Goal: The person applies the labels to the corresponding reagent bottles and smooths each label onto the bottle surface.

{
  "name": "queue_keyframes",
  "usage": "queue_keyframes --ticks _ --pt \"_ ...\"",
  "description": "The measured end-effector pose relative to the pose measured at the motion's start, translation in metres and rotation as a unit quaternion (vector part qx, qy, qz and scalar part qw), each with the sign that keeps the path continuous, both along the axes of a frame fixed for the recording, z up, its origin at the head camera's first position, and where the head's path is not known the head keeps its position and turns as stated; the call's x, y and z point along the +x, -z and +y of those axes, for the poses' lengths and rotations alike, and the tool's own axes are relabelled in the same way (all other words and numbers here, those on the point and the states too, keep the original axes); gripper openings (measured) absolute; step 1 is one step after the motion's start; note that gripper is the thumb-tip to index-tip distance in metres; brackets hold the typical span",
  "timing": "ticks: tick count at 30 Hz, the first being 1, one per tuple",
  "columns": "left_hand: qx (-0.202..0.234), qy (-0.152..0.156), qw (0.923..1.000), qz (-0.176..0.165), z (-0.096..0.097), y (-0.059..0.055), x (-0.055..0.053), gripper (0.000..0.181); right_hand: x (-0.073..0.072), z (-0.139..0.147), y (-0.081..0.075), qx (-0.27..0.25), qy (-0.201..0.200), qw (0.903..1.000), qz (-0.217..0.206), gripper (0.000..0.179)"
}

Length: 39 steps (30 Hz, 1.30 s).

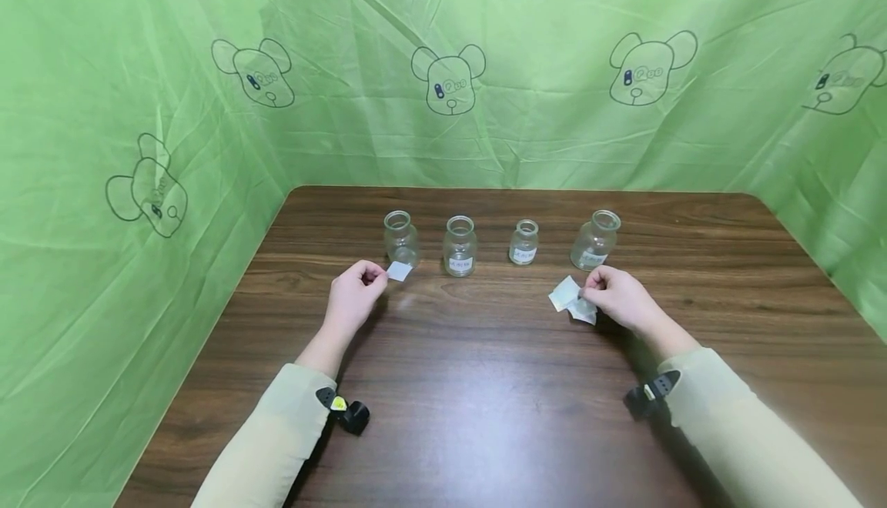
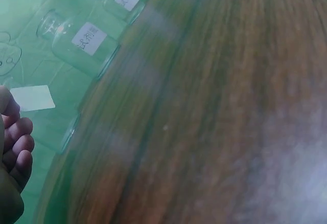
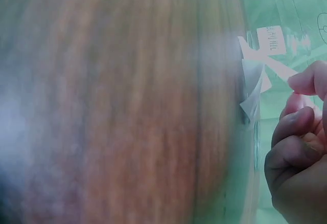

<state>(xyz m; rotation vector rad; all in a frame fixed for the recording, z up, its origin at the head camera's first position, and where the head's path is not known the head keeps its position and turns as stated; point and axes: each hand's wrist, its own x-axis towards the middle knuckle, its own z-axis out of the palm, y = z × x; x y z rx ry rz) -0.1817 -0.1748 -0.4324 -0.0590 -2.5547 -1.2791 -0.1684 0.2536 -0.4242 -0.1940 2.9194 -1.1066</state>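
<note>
My left hand (image 1: 356, 292) pinches a small white label (image 1: 399, 271) by its edge, between thumb and forefinger. That label is held just in front of the leftmost glass jar (image 1: 399, 235), on which I see no label. In the left wrist view the label (image 2: 36, 97) looks flat and blank on the visible side. Over on the right, my right hand (image 1: 619, 298) pinches several pale paper pieces (image 1: 564, 293), which fan out below the rightmost jar (image 1: 604, 237). Some of these papers (image 3: 253, 83) look bent in the right wrist view.
Between the outer jars stand a labelled glass jar (image 1: 460, 242) and a smaller labelled jar (image 1: 524, 240). The rightmost jar bears a white label too. All four sides of the scene centre on a brown wooden table (image 1: 471, 385), with a green curtain (image 1: 527, 0) behind it.
</note>
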Motion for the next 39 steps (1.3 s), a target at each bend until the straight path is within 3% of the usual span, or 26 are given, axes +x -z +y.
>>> queue_keyframes --ticks 12,22,28,39 --pt "0.002 -0.016 0.9998 0.014 -0.008 -0.003 -0.001 0.008 -0.001 -0.008 -0.006 -0.028 0.006 0.9996 -0.003 0.011" --pt "0.005 -0.017 0.9998 0.012 -0.003 -0.006 0.000 0.009 -0.010 -0.049 -0.013 -0.086 -0.025 0.9957 -0.022 0.014" --pt "0.004 -0.016 0.9998 0.011 -0.001 -0.007 0.000 0.010 -0.012 -0.077 -0.013 -0.087 -0.037 0.9954 -0.016 0.016" --pt "0.003 -0.005 1.0000 0.005 0.000 -0.006 -0.002 0.010 -0.018 -0.118 -0.008 -0.082 -0.094 0.9921 0.011 0.018"
